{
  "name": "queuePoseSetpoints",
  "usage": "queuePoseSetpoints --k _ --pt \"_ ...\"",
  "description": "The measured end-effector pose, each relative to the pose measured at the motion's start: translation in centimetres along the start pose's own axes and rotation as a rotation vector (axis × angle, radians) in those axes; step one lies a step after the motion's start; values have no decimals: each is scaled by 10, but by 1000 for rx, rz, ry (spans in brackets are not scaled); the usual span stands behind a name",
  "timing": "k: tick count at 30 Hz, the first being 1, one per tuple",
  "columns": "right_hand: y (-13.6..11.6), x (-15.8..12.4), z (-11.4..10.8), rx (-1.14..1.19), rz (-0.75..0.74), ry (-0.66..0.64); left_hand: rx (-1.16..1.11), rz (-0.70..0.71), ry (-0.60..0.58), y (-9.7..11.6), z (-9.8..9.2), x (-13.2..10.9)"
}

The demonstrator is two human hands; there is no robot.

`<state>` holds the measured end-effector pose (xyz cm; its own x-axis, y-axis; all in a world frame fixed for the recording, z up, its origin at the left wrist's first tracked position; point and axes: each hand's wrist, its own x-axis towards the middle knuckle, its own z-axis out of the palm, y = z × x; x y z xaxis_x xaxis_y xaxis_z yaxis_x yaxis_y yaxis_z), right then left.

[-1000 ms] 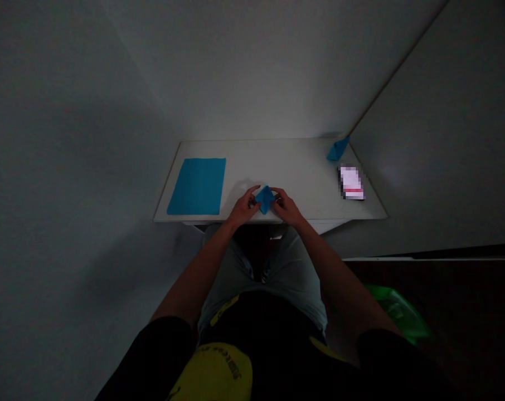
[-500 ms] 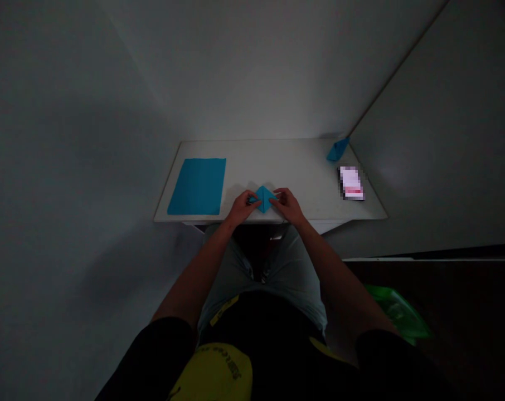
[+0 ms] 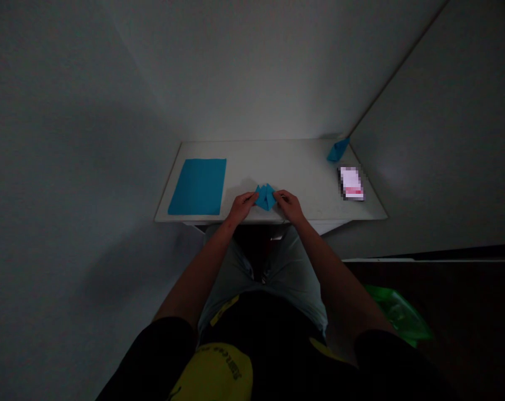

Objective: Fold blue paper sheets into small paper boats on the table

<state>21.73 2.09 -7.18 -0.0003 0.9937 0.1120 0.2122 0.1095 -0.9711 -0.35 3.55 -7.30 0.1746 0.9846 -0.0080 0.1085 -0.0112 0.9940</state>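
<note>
1. White desk (image 3: 286, 167) in a dim corner, its front edge just beyond the person's knees.
2. Left hand (image 3: 242, 207) and right hand (image 3: 289, 206) rest near that edge, fingers together, fingertips (image 3: 255, 196) pinching opposite sides of folded blue paper (image 3: 265, 197) on the desk between them.
3. Flat blue sheet (image 3: 198, 186) lies well left.
4. Pixelated card (image 3: 351, 182) lies far right, just below a small blue paper fold (image 3: 338, 150) at the desk's back corner.

- black short sleeves (image 3: 152, 356), dark top (image 3: 269, 328)
- yellow panel (image 3: 214, 373) with dark lettering
- narrow yellow strip (image 3: 224, 310)
- pale denim legwear (image 3: 294, 278)
- bare left hand (image 3: 242, 207), bare right hand (image 3: 289, 206)
</note>
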Motion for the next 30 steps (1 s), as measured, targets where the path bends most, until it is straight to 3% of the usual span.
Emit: queuePoseSetpoints --k 12,15,23,30 --pt "9 3 0 251 23 222 -326 -37 231 -9 1 6" --pt "8 2 1 251 23 197 -309 -38 251 -4 1 4" --pt "3 -4 4 208 40 113 -66 -44 171 14 -4 -7" --pt "-2 -7 -3 90 49 154 54 -103 254 17 -2 -9"
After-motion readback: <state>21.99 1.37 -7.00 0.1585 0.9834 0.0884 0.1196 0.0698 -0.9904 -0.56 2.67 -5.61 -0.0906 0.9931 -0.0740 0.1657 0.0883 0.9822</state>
